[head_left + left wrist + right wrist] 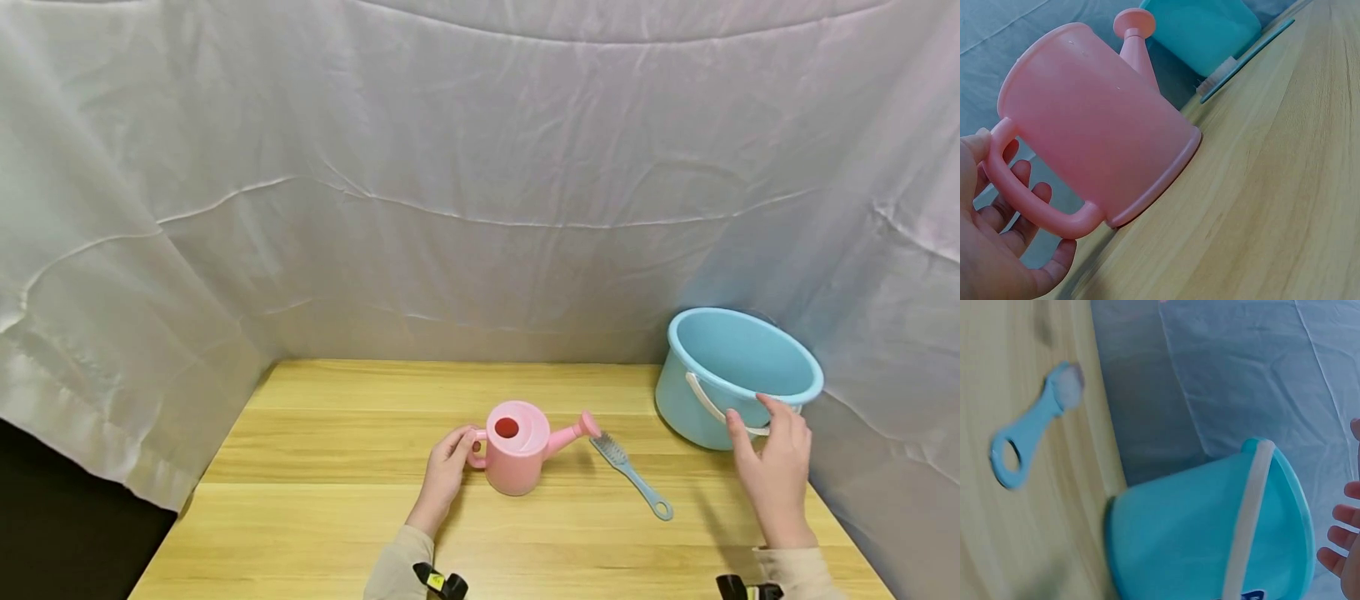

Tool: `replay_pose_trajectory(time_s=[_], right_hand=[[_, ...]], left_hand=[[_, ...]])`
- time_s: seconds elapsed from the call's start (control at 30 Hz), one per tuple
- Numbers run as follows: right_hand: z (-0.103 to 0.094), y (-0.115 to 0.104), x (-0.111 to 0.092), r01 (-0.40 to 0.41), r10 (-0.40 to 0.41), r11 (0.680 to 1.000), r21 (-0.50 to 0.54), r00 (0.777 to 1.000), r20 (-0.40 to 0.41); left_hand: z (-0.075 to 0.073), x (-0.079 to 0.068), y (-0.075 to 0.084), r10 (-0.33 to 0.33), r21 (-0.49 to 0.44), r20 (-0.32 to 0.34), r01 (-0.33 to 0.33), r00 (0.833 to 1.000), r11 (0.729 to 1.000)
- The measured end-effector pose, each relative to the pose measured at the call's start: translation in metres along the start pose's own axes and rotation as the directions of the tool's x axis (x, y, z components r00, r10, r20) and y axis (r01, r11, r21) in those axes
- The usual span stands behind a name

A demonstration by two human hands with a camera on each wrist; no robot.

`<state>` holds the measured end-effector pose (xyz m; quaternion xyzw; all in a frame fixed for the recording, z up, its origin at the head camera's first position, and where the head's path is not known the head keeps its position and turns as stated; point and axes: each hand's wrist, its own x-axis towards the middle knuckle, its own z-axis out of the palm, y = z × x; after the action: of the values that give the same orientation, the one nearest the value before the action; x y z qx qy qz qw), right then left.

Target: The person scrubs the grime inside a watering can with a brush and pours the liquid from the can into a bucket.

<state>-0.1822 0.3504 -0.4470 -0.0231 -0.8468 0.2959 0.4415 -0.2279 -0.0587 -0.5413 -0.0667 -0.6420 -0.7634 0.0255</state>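
Observation:
A pink watering can (515, 467) stands on the wooden table, its spout pointing right. My left hand (444, 479) grips its handle (1029, 201), thumb at the upper end and fingers curled behind the loop. At the right, my right hand (778, 475) is held in front of a light blue bucket (681, 404), fingers spread close to the rim and holding nothing. The bucket's white carrying handle (1247, 531) hangs down on its near side. Between can and bucket lies a blue brush (637, 482), bristles near the spout and holed end toward me.
Grey cloth (480, 275) hangs behind the wooden table (337, 517) and along both sides. The bucket stands at the table's back right, close to the cloth. A dark area (67, 517) shows beyond the left edge.

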Motion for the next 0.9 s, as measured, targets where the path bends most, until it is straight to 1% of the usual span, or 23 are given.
replay_pose_trajectory(time_s=[0.1,0.2,0.33,0.47,0.73,0.9], right_hand=[[-0.006,0.004,0.010,0.001,-0.001,1.000,-0.023,1.000,0.006],[-0.012,0.008,0.021,0.003,-0.002,0.999,-0.045,0.999,0.032],[-0.020,0.013,0.039,-0.019,0.027,0.995,-0.099,0.997,0.079],[-0.027,0.020,0.055,-0.046,0.066,0.987,-0.155,0.989,0.129],[-0.035,0.041,0.078,-0.117,0.176,0.962,-0.247,0.956,0.233],[-0.035,0.058,0.087,-0.138,0.227,0.948,-0.286,0.924,0.306]], left_hand=[[0.000,0.000,0.000,-0.009,-0.009,0.001,0.009,1.000,1.000],[0.000,-0.001,0.000,-0.015,-0.012,0.002,0.015,1.000,1.000],[0.000,-0.002,0.001,-0.023,-0.013,-0.003,0.023,1.000,1.000],[0.000,-0.001,0.000,-0.016,-0.007,-0.005,0.016,1.000,1.000],[-0.001,0.002,-0.003,-0.006,-0.004,0.004,0.006,1.000,1.000],[0.000,0.002,-0.004,-0.009,0.002,0.002,0.009,1.000,1.000]])
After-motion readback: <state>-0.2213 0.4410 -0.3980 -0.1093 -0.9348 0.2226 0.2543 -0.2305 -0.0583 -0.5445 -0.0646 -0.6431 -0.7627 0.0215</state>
